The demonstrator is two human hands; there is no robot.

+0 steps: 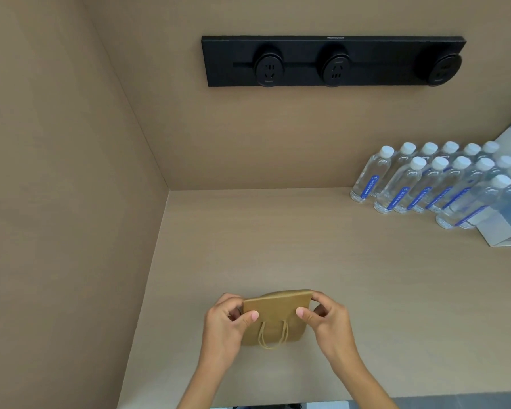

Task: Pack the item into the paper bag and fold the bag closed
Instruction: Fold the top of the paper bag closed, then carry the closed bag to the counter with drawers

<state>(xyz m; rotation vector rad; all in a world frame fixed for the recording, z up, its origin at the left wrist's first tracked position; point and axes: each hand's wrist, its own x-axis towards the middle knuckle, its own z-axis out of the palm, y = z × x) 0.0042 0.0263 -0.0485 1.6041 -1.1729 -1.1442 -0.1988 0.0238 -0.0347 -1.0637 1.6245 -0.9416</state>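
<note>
Both hands, left [223, 323] and right [326, 318], are closed on the bag [275, 317], which is held at the near edge of the table [278, 231] with its top flap pinched at each corner between thumb and fingers [250, 315]. The item cannot be seen and is presumably inside. If the corners are pressed unevenly, a skewed crease could be left, or the handles [273, 335] caught under the fold.

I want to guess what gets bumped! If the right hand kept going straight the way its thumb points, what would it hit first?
The right hand points leftward across the paper bag, so it would probably meet the left hand pinching the other side first, though depth is hard to judge.
</note>
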